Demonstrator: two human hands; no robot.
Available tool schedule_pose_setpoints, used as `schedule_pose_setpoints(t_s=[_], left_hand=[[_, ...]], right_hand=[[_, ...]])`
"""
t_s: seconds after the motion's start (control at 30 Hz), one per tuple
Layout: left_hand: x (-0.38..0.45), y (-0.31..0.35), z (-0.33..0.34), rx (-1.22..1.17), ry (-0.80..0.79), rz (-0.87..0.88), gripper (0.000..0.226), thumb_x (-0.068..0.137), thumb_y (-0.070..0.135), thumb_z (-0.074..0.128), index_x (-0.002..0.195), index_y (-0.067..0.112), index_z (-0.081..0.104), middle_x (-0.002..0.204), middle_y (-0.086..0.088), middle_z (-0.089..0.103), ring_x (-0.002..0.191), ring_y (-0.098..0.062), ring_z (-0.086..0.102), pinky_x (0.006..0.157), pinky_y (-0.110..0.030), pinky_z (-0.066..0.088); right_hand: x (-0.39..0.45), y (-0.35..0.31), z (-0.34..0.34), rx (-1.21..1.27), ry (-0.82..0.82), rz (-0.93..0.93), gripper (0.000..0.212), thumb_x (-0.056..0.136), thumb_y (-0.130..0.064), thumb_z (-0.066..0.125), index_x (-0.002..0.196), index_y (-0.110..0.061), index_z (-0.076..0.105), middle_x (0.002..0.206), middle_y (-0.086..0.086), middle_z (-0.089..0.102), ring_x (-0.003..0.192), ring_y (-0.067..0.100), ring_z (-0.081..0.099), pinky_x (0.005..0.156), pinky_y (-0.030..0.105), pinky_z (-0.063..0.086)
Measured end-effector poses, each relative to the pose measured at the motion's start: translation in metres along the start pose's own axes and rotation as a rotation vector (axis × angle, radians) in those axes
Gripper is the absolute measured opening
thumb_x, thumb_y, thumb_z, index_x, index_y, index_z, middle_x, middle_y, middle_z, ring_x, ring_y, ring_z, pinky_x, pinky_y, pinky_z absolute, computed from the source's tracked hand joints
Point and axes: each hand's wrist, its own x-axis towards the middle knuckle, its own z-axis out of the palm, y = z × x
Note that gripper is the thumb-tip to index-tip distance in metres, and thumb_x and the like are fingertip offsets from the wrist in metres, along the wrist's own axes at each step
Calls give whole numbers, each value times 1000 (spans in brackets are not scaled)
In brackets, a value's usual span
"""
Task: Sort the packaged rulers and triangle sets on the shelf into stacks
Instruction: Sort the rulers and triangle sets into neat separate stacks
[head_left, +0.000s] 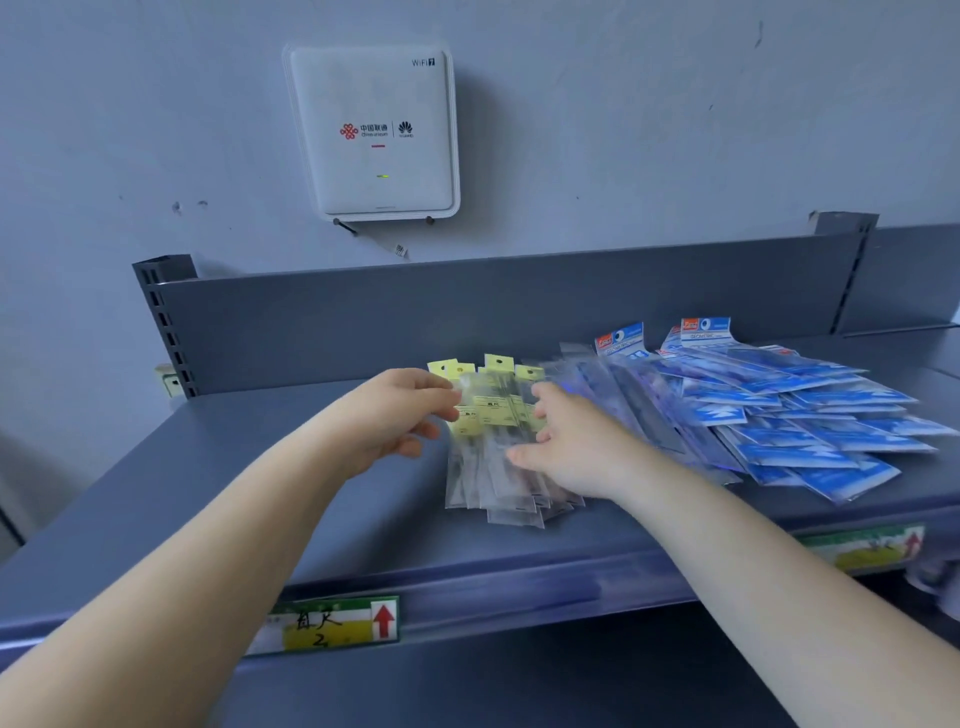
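1. The shelf (208, 467) across the middle of the frame is dark grey-blue.
2. The ruler packets (493, 441) at centre are clear with pale yellow header cards.
3. The triangle set packets (810, 415) at right are blue and white, with red on their headers.
4. The router (374, 130) at top centre is white with a red logo.
5. The price label (332, 623) at lower left is green, yellow and white with a red arrow.
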Motion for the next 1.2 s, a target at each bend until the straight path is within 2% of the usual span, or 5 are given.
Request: schedule_pose_setpoints(t_s=[0.1,0.2,0.8,1.07,1.2], left_hand=[[-6,-7,-6,14,-57,-13,26,92,24,58,118,18,56,113,0,62,90,-16,57,64,-25,44],[-12,-13,-3,-168,-149,-80,43,92,19,57,134,15,46,127,-2,57,115,-23,53,77,-31,51],[-16,-45,-53,-294,-199,-23,34,93,4,51,126,13,52,99,-6,68,82,-17,64,61,-25,56],[-20,-53,-93,-378,-303,-103,24,95,6,45,112,18,56,105,-10,71,83,-20,71,67,-36,59],[-19,-45,-87,-389,-351,-150,22,96,7,39,96,15,60,97,-11,73,83,-22,71,71,-39,58]], right_hand=[[-3,-10,-4,-100,-39,8,58,92,-31,54,140,-8,28,133,7,49,115,23,51,89,30,42],[-2,-16,0,-108,-131,57,53,91,-34,53,135,-12,32,93,1,56,81,18,52,63,28,41],[21,-59,48,319,-67,-4,52,84,-34,66,130,-16,48,129,-2,56,112,14,57,98,31,44],[31,-62,25,755,-135,294,28,87,-20,64,112,-16,53,140,6,42,129,29,40,89,48,47],[35,-54,16,949,-302,464,47,90,-19,57,130,-2,39,132,15,47,111,31,54,73,50,49]])
